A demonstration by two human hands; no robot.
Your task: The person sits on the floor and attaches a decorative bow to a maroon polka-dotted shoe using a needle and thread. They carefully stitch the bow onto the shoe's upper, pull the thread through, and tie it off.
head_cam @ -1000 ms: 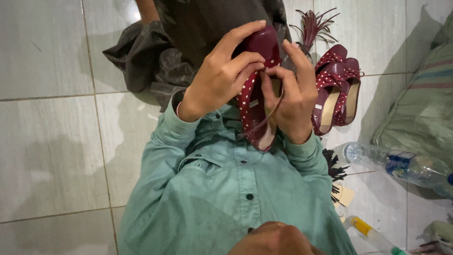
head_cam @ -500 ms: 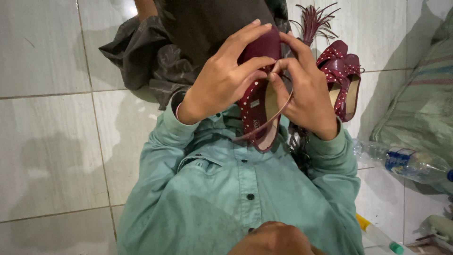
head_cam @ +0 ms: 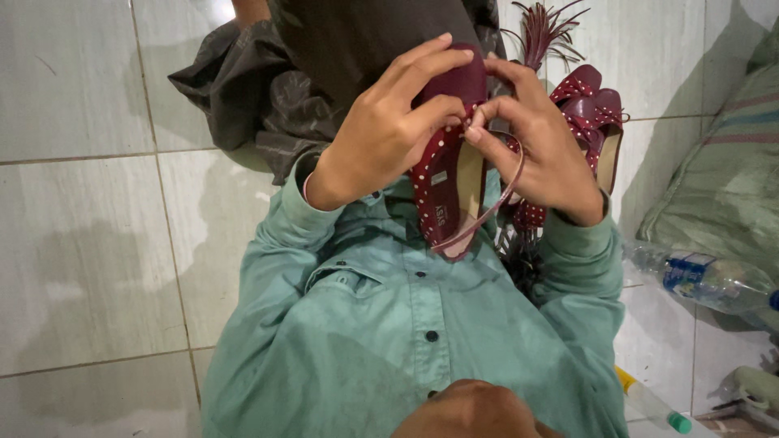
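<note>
- While the maroon dotted shoe (head_cam: 446, 162) is held up in front of the chest, toe pointing away, its tan insole faces the camera and a thin strap (head_cam: 487, 212) loops loose from its side.
- The left hand (head_cam: 381, 134) is closed round the shoe's outer side, fingers curled over the upper near the toe; its grip is firm on the shoe.
- The right hand (head_cam: 548, 150) pinches the strap's upper end between thumb and forefinger, right at the shoe's rim, so that grip is closed on the strap.
- Risk, as I judge it: the strap is slim and hangs slack, so a hard tug could tear it from its fixing or pull it out of the pinch; the shoe is held by one side only and could twist or drop to the floor.
- Just behind the right hand a second maroon shoe (head_cam: 596, 113) with a bow lies on the tiled floor (head_cam: 81, 243), near a feathery dark red tuft (head_cam: 540, 28).
- A dark crumpled cloth (head_cam: 243, 89) lies beyond the hands.
- To the right, a plastic bottle (head_cam: 706, 280) and a greenish sack (head_cam: 722, 178) crowd that side; the tiles on the left offer open room.
</note>
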